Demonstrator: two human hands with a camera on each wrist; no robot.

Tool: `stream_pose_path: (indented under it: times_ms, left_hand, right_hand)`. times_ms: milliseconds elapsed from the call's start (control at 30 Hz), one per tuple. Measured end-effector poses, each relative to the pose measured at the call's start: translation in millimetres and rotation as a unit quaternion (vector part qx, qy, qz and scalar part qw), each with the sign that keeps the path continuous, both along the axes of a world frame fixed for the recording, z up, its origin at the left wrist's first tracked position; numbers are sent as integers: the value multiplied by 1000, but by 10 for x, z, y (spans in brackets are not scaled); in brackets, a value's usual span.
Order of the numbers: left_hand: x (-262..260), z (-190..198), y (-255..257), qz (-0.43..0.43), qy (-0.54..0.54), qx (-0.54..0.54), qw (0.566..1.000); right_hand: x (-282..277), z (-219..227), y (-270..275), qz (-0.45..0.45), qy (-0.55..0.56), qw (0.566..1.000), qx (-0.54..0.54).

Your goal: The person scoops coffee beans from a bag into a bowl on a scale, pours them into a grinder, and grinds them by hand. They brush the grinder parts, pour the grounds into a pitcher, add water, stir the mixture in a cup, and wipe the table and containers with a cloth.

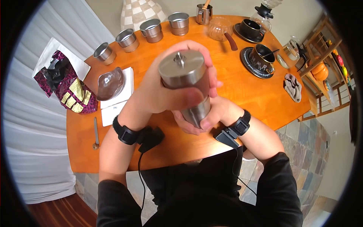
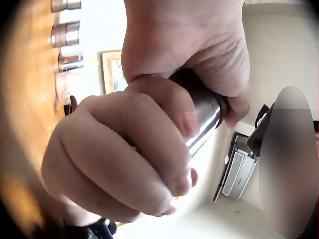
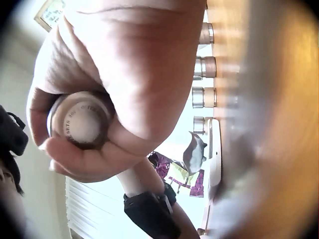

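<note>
Both hands hold a steel hand coffee grinder (image 1: 183, 72) above the table, its top tilted toward the head camera. A small shaft stands up from its round lid. My left hand (image 1: 157, 87) wraps the upper body, thumb across the near side and fingers round the far side. Lower down, my right hand (image 1: 215, 113) grips the steel bottom section. In the right wrist view the grinder's round base (image 3: 82, 119) shows lettering inside the curled fingers. The left wrist view shows a strip of the shiny body (image 2: 204, 119) between the left fingers and palm.
A crank handle (image 1: 96, 132) lies at the table's left, near a brown dish (image 1: 110, 84) on a white cloth and a coffee bag (image 1: 66, 83). Several metal cups (image 1: 151, 30) line the back. Right stand a black cup (image 1: 261, 56) on its saucer, a glass pot (image 1: 289, 55) and a rag (image 1: 292, 87).
</note>
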State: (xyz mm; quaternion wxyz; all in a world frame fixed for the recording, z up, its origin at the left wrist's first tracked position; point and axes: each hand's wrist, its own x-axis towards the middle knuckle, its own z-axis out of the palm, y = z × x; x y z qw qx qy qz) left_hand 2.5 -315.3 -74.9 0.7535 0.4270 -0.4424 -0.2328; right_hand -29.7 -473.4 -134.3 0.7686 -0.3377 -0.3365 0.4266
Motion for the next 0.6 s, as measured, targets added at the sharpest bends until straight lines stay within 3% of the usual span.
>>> stream_pose_path:
  times_ms: [100,167,300,367,600]
  left_hand:
    - [-60,112,3,57,2,34,998]
    - [-18,107,10,117,-70,48,989]
    - [-65,147,-26,189,-30,69,979]
    - [-102,162,-22,247,-63,103,961]
    - [-183,214,-62,324,-50,137,935]
  right_hand:
    - [31,-1,-8,-16,-24,1000,-11]
    - [46,5,-9,-88,-93,989,-74]
    - [73,31,-20,-122,-62,988,-77]
    - [83,34,-11,-190,-110,971,-97]
    - [90,86,8,-253,-180,942,-130]
